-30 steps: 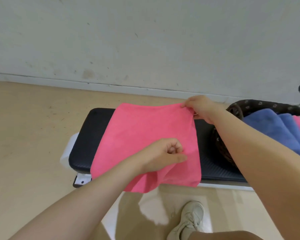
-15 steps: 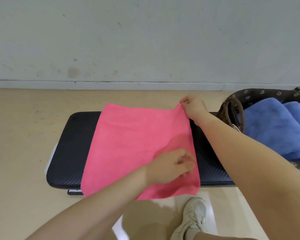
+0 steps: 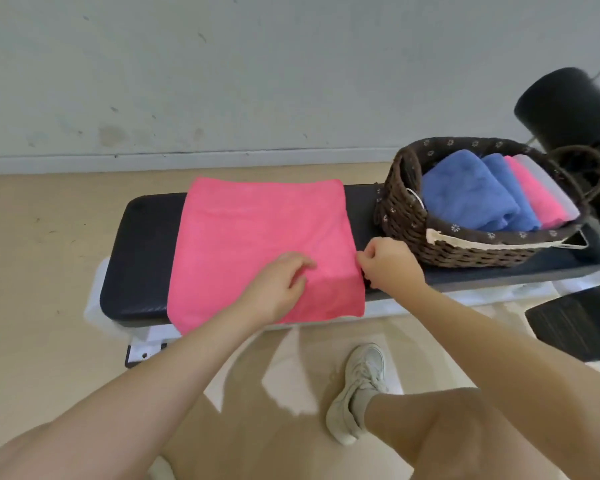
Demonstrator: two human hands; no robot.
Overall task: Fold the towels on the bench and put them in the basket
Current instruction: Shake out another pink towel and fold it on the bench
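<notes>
A pink towel (image 3: 257, 244) lies spread across the black padded bench (image 3: 139, 258), its near edge hanging over the front. My left hand (image 3: 278, 289) rests on the towel's near right part, fingers loosely curled on the cloth. My right hand (image 3: 388, 265) pinches the towel's right edge near the front corner. A brown woven basket (image 3: 409, 216) stands on the bench to the right. It holds folded towels: two blue (image 3: 471, 192), one pink (image 3: 537, 195) and a pale one.
A white wall runs behind the bench. A black roller pad (image 3: 568, 105) and other black padding (image 3: 579, 323) of the bench stand at the right. My right leg and white shoe (image 3: 357, 389) are on the tan floor in front of the bench.
My right hand has come from the towel's far right corner down to its right edge near the front. The towel now lies flat. The view has shifted, showing the whole basket.
</notes>
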